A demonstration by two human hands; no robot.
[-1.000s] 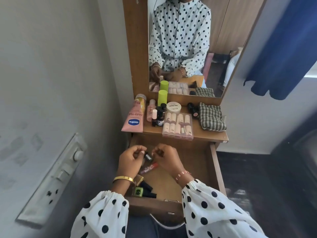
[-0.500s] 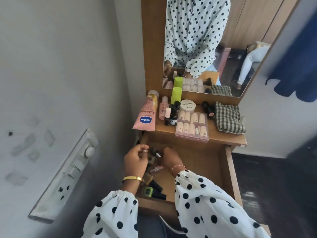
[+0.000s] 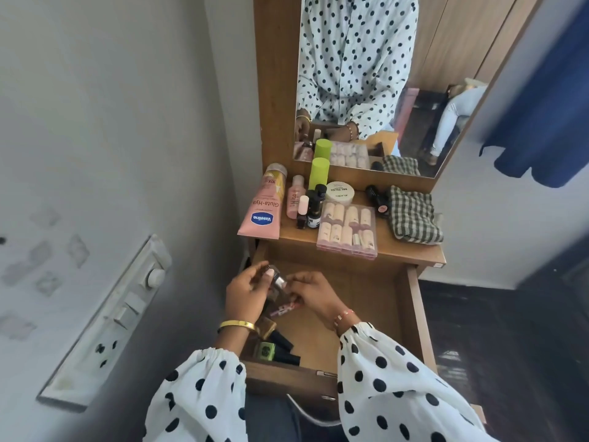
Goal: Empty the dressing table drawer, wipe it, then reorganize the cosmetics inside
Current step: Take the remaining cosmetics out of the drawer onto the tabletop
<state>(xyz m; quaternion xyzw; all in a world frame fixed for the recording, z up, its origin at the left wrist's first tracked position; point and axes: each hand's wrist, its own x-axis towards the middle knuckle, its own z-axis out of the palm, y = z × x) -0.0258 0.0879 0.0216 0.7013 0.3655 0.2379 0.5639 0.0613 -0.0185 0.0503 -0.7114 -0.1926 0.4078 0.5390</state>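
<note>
Left hand (image 3: 247, 291) around, seemingly, small bottle (image 3: 276, 281).

A single wide-angle view came from a camera worn on the person's head, looking forward and steeply down. It sat close above the open wooden drawer (image 3: 411, 301), whose front edge lay near the bottom of the frame between two white, black-dotted sleeves (image 3: 197, 400). The wooden shelf top (image 3: 411, 250) lay just beyond the drawer, nearer the middle, and the tall wood-framed mirror (image 3: 446, 90) rose to the top edge, tilted by the lens. The view was turned slightly right, so the grey wall with its white switch panel (image 3: 105, 323) filled the left half. There was no second view to share anything with.
</note>
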